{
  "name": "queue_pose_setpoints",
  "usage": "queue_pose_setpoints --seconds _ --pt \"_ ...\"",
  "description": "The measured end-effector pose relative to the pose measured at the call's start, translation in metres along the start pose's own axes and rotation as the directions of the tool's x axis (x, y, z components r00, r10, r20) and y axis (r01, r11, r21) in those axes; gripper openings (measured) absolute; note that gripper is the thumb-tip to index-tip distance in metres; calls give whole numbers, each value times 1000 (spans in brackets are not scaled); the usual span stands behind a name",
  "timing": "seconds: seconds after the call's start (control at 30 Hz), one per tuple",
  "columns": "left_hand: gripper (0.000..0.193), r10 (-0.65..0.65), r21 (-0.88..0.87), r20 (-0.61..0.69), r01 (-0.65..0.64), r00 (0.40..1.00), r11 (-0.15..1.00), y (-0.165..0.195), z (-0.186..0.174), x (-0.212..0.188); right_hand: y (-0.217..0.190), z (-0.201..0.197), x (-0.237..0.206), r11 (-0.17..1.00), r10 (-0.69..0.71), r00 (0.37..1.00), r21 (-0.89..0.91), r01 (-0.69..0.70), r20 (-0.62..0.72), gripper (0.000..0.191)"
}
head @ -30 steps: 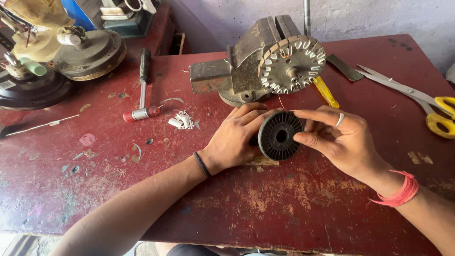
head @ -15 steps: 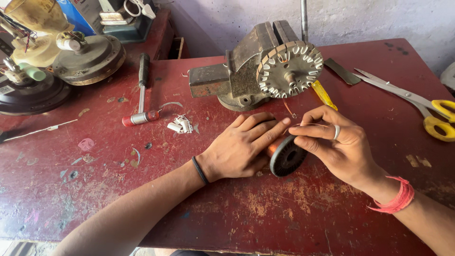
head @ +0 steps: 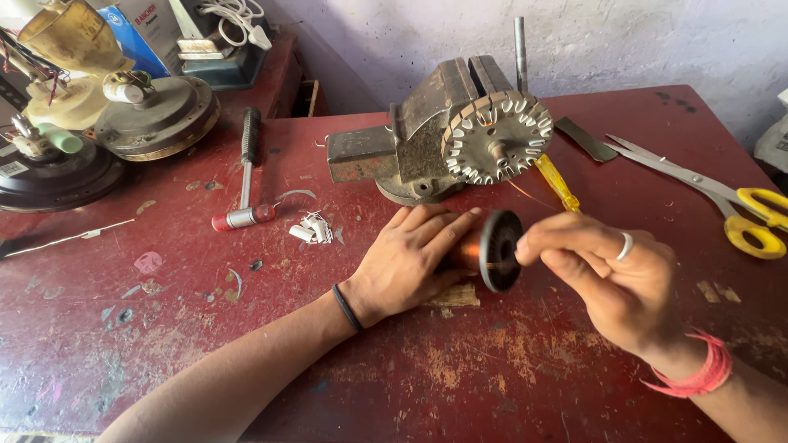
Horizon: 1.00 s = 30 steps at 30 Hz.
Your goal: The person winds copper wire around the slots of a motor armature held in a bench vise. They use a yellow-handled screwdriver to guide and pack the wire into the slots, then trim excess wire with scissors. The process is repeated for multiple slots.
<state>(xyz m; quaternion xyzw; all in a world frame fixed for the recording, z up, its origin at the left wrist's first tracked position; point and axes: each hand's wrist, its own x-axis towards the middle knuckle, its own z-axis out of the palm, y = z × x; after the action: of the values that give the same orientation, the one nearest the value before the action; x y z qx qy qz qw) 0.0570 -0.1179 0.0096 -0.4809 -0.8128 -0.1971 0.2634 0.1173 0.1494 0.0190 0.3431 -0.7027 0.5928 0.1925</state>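
Hands: two — left hand (head: 406, 267) cups the spool (head: 488, 250); right hand (head: 611, 275) pinches its black rim.
Spool: one — copper wire, black end.
Vise (head: 427, 135): one.
Scissors (head: 714, 193): one, on the surface (head: 246, 344).

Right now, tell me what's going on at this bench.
A person is working a spool of copper wire on a worn red table. The left hand rests over the spool's copper side; the right hand pinches at its black end flange. Just behind, a bench vise clamps a slotted round stator core. A small hammer and yellow-handled scissors lie untouched.
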Motion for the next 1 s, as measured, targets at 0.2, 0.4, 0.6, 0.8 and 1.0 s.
queue_pose_setpoints --seconds 0.2,0.4,0.6,0.8,1.0 --pt "71 -297 -322 60 300 953 898 -12 5 -1 5 -17 -13 985 25 992 172 -4 -120 18" --pt "63 -303 -621 185 351 935 701 -25 7 -1 8 -36 -13 995 -70 997 -76 67 -30 15" --pt "64 -215 -628 397 435 892 645 -31 6 -1 -13 -24 -2 982 -167 962 -55 183 217 18" --pt "99 -50 -472 651 455 757 755 -45 -36 14 -48 -21 17 976 -191 900 -19 215 393 36" --pt "68 -248 -136 795 560 554 817 -35 -114 45 -62 -31 22 938 -290 955 -177 297 67 45"
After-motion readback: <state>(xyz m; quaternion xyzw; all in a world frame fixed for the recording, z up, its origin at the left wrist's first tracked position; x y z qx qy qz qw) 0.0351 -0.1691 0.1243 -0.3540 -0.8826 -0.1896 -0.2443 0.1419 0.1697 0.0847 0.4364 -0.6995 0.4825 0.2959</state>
